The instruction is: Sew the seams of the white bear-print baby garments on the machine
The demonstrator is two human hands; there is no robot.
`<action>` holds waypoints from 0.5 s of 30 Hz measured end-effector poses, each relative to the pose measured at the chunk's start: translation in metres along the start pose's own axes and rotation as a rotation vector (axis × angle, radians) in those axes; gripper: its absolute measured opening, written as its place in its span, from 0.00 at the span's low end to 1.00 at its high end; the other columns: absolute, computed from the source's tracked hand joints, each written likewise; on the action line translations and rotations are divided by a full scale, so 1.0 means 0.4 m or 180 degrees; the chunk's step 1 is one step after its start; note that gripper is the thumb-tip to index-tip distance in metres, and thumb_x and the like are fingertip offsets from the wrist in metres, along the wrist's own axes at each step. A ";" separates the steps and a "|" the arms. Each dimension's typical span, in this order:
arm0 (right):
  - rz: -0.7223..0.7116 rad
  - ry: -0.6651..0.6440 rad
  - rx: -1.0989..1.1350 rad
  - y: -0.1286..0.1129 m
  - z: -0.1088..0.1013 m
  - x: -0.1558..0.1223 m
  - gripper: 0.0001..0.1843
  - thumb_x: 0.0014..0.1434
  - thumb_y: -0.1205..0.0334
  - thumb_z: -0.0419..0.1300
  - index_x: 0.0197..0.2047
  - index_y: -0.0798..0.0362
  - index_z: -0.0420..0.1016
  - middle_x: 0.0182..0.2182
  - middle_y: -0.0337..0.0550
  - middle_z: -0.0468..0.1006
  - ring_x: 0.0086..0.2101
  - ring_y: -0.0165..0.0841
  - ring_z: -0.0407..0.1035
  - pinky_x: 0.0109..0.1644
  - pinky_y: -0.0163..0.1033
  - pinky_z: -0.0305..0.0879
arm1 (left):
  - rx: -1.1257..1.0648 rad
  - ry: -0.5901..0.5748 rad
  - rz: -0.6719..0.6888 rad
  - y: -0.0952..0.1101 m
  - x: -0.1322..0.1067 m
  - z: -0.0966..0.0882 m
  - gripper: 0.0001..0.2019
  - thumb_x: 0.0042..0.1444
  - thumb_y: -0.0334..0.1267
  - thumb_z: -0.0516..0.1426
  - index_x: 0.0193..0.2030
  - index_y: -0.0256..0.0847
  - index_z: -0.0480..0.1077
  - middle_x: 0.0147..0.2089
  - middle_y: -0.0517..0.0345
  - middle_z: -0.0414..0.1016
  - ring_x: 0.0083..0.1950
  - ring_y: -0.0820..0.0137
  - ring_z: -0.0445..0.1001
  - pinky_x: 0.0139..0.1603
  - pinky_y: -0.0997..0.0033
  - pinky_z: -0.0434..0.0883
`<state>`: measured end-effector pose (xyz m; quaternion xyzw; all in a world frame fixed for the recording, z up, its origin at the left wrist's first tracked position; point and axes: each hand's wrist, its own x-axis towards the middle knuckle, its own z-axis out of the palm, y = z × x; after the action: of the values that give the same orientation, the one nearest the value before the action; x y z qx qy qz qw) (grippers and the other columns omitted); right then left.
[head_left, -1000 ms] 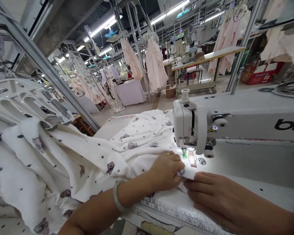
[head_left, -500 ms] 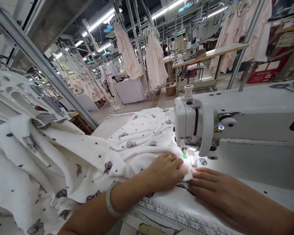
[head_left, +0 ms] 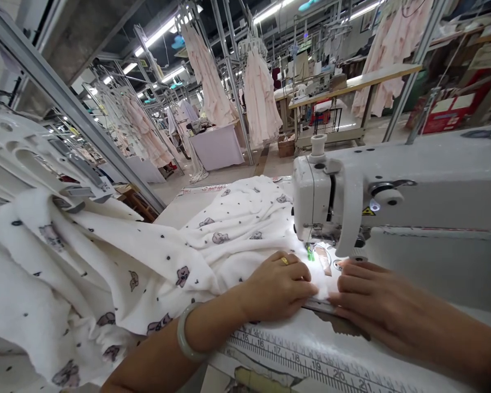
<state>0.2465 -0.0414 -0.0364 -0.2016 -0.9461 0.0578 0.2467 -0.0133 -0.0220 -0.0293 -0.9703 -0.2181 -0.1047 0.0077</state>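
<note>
At a garment workshop bench, a white printed fabric [head_left: 155,256] spills from a white plastic frame [head_left: 20,158] at far left across the table to the needle. The person's left hand [head_left: 278,286], with a pale bracelet [head_left: 186,335] and 1 gold ring [head_left: 285,261], lies palm down on the cloth's near edge, fingers loosely bent, pressing rather than gripping. Just beyond its fingertips the lit presser foot [head_left: 311,252] stands over the fabric's corner. The right hand [head_left: 368,295] rests flat and open, fingertips touching the same edge beside the foot, under the arm of the white sewing machine [head_left: 413,185]. A measuring scale [head_left: 294,360] runs along the table front. The step appears to be lining up the edge at the foot. Feeding it on would call for both hands holding the edge flat, with the fingers clear of the needle.
</note>
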 end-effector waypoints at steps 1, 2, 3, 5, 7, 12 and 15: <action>0.0002 -0.0019 0.0015 0.002 0.002 -0.003 0.18 0.80 0.61 0.48 0.38 0.49 0.74 0.31 0.39 0.75 0.34 0.37 0.67 0.47 0.46 0.61 | -0.0022 -0.0001 0.0030 -0.001 0.000 0.000 0.12 0.73 0.33 0.54 0.49 0.42 0.80 0.50 0.54 0.82 0.51 0.65 0.75 0.59 0.62 0.68; -0.0009 -0.0032 0.0026 0.004 0.004 -0.005 0.18 0.80 0.62 0.48 0.39 0.49 0.74 0.31 0.39 0.75 0.34 0.37 0.67 0.47 0.46 0.61 | -0.0038 -0.0003 0.0054 -0.001 -0.001 0.000 0.12 0.73 0.33 0.54 0.50 0.42 0.80 0.51 0.55 0.82 0.52 0.66 0.75 0.59 0.63 0.68; -0.0010 -0.0024 0.0019 0.005 0.005 -0.007 0.17 0.79 0.62 0.49 0.39 0.49 0.74 0.31 0.39 0.75 0.34 0.37 0.67 0.47 0.46 0.61 | -0.0044 -0.0013 0.0083 -0.001 -0.001 0.000 0.12 0.73 0.33 0.54 0.50 0.42 0.79 0.51 0.55 0.82 0.51 0.67 0.75 0.60 0.64 0.68; -0.0045 0.0079 -0.0071 0.008 0.008 -0.012 0.16 0.79 0.63 0.51 0.39 0.49 0.75 0.30 0.38 0.76 0.33 0.37 0.68 0.48 0.46 0.61 | -0.0003 -0.0026 0.0143 0.000 -0.001 -0.003 0.11 0.73 0.33 0.54 0.51 0.41 0.79 0.50 0.56 0.82 0.49 0.68 0.76 0.58 0.64 0.68; -0.0084 0.0280 -0.0195 0.008 0.011 -0.015 0.15 0.78 0.63 0.52 0.42 0.49 0.77 0.31 0.38 0.78 0.34 0.37 0.70 0.51 0.46 0.62 | 0.0118 -0.0032 0.0239 0.004 -0.002 -0.007 0.10 0.73 0.33 0.54 0.51 0.40 0.78 0.49 0.55 0.82 0.47 0.68 0.76 0.56 0.63 0.68; 0.0041 0.0038 -0.0062 -0.007 0.008 -0.008 0.14 0.78 0.60 0.52 0.43 0.48 0.77 0.33 0.38 0.79 0.35 0.36 0.73 0.55 0.48 0.64 | 0.0478 -0.0021 0.0373 0.016 -0.013 -0.006 0.09 0.73 0.31 0.53 0.48 0.37 0.76 0.44 0.55 0.81 0.46 0.66 0.77 0.51 0.61 0.70; 0.0160 -0.0191 -0.0094 -0.020 0.000 0.007 0.16 0.79 0.59 0.51 0.39 0.48 0.75 0.31 0.37 0.76 0.35 0.35 0.73 0.55 0.48 0.64 | 0.0428 0.0037 0.0396 0.016 -0.025 -0.002 0.10 0.73 0.30 0.54 0.55 0.35 0.75 0.49 0.52 0.82 0.52 0.65 0.78 0.56 0.61 0.71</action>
<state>0.2415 -0.0475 -0.0333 -0.2272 -0.9484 0.0561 0.2138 -0.0195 -0.0321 -0.0303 -0.9786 -0.1639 -0.0948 0.0806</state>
